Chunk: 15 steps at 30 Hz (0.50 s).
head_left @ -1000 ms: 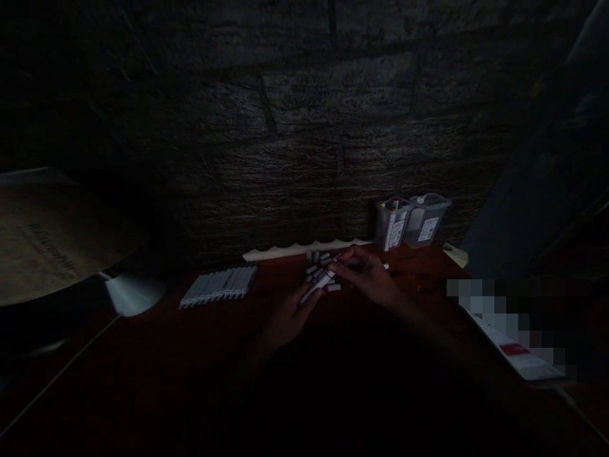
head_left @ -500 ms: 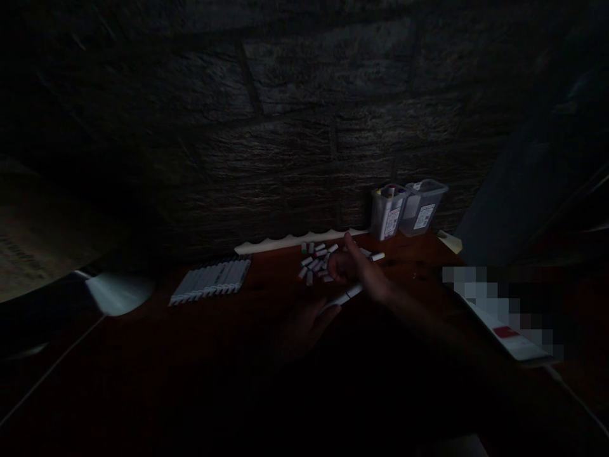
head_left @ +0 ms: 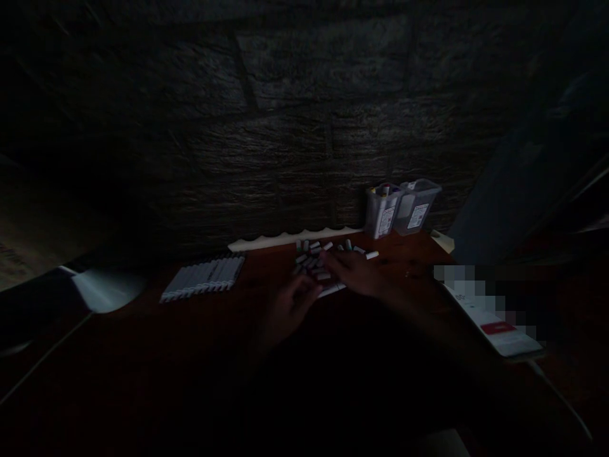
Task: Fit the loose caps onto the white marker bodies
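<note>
Holding both bare hands low over a dark reddish table (head_left: 261, 279), in very dim light. Has left hand (head_left: 291, 299) at near-left side of a loose pile of short white cap-like pieces (head_left: 311, 261), with fingers curled and tips toward a white marker (head_left: 333, 290); cannot tell whether pinching it or only touching. Has right hand (head_left: 353, 271) over right part of the pile, with fingers bent inward, tips down at the pieces; cannot tell whether pinching one. Shows the white marker between the hands, on near side of the pile, partly hidden at its left end. Shows also a yellow-tipped white piece (head_left: 372, 254) just beside right hand, a slanted row of white markers (head_left: 203, 278) well apart at left, a pale wavy-edged strip (head_left: 295, 239) behind the pile, and a clear tub (head_left: 379, 217) of upright markers beside a second clear tub (head_left: 419, 206) at back right.
</note>
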### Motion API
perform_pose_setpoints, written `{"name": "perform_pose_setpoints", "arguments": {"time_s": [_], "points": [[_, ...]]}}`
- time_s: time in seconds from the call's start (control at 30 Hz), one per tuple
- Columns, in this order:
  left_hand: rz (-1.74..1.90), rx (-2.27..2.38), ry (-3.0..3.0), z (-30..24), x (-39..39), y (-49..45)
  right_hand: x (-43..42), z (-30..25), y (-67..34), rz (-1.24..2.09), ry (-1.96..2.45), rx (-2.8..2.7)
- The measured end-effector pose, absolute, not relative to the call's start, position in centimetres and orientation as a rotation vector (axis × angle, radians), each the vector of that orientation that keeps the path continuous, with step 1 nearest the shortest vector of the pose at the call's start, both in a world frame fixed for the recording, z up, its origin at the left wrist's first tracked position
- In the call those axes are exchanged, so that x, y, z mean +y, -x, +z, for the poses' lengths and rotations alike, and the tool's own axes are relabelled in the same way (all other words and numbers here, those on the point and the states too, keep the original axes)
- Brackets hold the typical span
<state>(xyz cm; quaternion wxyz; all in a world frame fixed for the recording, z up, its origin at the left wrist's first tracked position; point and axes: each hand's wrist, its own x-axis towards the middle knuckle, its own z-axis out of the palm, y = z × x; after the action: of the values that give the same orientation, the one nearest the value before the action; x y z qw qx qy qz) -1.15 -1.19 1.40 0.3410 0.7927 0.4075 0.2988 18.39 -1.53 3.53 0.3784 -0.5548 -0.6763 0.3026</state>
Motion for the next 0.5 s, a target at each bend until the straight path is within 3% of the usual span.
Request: {"name": "perform_pose_setpoints", "arguments": {"time_s": [0.23,0.5], "points": [[1.097,1.186,-1.692,1.9,1.2,2.7,-2.0,2.2,-17.3,0.841,1.171,-2.094],[1.115,0.752,-1.353,1.6,0.8,1.3,-2.6,2.0,-15.9,0.815,1.02,-2.023]]}}
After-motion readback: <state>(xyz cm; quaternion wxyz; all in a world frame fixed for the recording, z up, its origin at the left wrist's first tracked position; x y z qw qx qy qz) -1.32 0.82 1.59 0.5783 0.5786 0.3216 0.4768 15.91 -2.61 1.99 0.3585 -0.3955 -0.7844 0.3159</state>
